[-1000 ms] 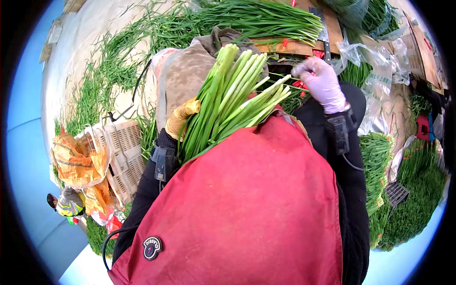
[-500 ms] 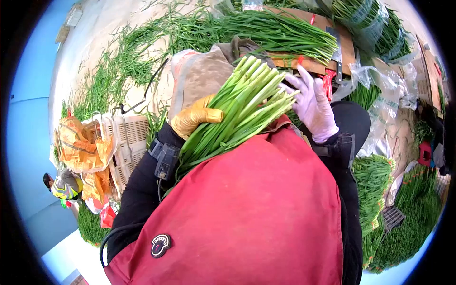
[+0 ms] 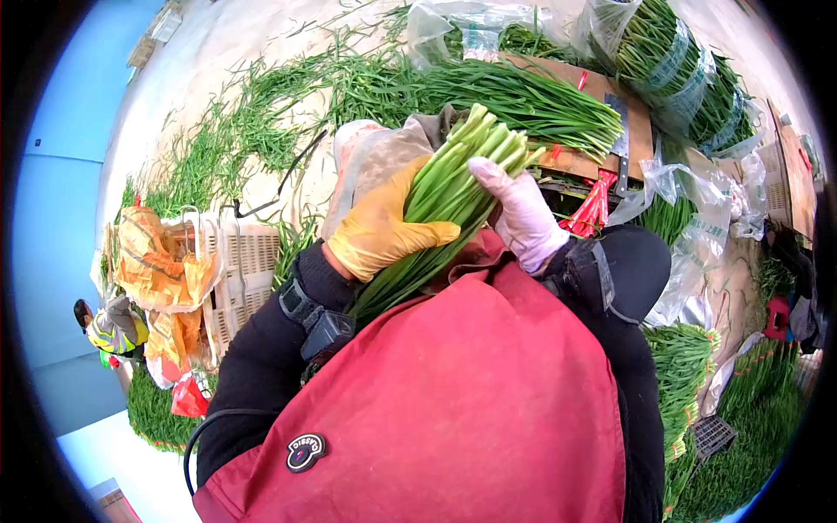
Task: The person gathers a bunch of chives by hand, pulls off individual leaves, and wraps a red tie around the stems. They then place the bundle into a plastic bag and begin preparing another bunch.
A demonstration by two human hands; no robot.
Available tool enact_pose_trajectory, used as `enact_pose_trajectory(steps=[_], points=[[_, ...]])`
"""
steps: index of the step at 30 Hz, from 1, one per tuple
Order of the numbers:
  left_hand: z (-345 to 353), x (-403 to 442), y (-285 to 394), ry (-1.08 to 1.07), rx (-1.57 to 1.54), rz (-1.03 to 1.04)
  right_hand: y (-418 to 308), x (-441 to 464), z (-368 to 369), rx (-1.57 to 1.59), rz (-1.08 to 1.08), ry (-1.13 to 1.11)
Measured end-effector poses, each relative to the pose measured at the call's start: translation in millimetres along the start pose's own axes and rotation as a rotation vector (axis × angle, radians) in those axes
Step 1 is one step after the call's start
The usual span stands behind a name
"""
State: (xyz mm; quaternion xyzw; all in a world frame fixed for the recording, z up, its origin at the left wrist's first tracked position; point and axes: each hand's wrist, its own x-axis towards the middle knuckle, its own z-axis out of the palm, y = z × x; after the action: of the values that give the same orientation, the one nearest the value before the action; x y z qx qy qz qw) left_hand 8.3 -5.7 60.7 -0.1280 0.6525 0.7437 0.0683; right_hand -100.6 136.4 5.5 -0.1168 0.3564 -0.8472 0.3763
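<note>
A bunch of garlic chives [image 3: 455, 187] slants over my lap, its pale cut ends up and its green leaves running down toward the apron. My left hand [image 3: 388, 228], in a yellow glove, is closed round the leafy middle with the thumb across the front. Near the pale ends, my right hand [image 3: 521, 213] in a light pinkish glove clasps the other side of the stalks, thumb on top. Its other fingers are mostly hidden behind the bunch. Beyond my hands, more loose chives [image 3: 532, 100] lie on a wooden board [image 3: 641, 122] with a knife [image 3: 622, 148] at its edge.
Red ties [image 3: 591, 207] hang by the board. Plastic-wrapped chives [image 3: 684, 65] stand at the upper right, tied bundles [image 3: 684, 370] at the lower right. Crates [image 3: 248, 261] with an orange bag [image 3: 166, 266] are at left, near a person in a bright vest [image 3: 118, 331]. Scattered leaves cover the floor.
My right hand, open beside the cut ends before, has moved in and closed on the bunch. My left hand has slid up the bunch, which now looks narrower and more gathered.
</note>
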Motion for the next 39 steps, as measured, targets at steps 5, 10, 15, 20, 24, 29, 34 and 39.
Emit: enact_pose_trajectory(steps=[5, 10, 15, 20, 24, 29, 34, 39], points=[[-25, 8, -4, -0.059, -0.148, -0.169, 6, -2, -26, 0.103, 0.145, -0.077], [-57, 21, -21, -0.066, -0.215, -0.336, 14, -9, -43, 0.264, 0.213, -0.103], [-77, 33, -41, -0.218, -0.180, -0.349, 17, -13, -51, 0.337, 0.223, -0.096], [-51, 15, -47, -0.329, -0.365, -0.351, 19, -16, -52, 0.344, 0.184, -0.127], [-24, -1, -30, -0.310, -0.339, -0.346, 15, -21, -53, 0.295, 0.178, -0.083], [-35, 4, -51, -0.282, -0.427, -0.370, -11, -16, -76, -0.066, 0.013, 0.082], [-30, 4, -42, -0.334, -0.371, -0.345, -75, -8, -17, -1.537, -0.622, -0.158], [-30, 3, -43, -0.377, -0.441, -0.367, -46, 15, -34, -1.419, -0.591, -0.398]])
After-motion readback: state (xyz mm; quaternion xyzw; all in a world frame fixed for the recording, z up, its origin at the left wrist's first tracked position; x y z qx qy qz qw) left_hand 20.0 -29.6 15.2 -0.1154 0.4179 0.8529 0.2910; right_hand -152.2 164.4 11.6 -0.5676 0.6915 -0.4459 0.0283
